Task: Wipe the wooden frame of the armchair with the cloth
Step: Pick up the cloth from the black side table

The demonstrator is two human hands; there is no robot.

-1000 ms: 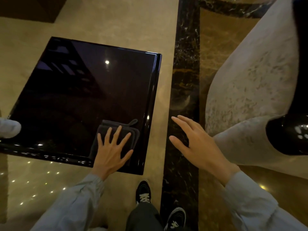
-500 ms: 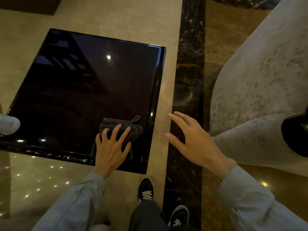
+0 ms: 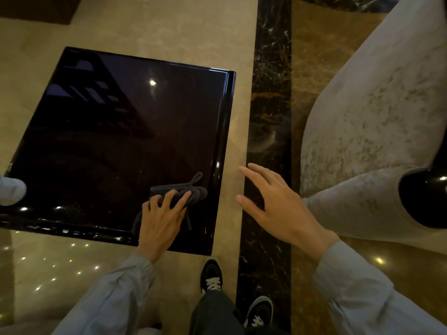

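A dark grey cloth [image 3: 193,192] lies bunched on the near right corner of a glossy black table [image 3: 121,141]. My left hand [image 3: 162,218] rests on it with the fingers curled into its folds, gripping it. My right hand [image 3: 273,209] hovers open, fingers apart, over the floor between the table and the armchair. The armchair [image 3: 370,122] fills the right side with pale grey upholstery. Its dark glossy wooden armrest end [image 3: 423,199] shows at the right edge, a short way right of my right hand.
The floor is polished beige stone with a dark marble strip [image 3: 268,117] running between table and armchair. My two black sneakers [image 3: 212,274] stand at the bottom centre. A pale grey rounded thing [image 3: 9,189] touches the table's left edge.
My left hand's fingers have gone from flat and spread on the cloth to curled, bunching it up. The right hand has stayed open and hardly moved.
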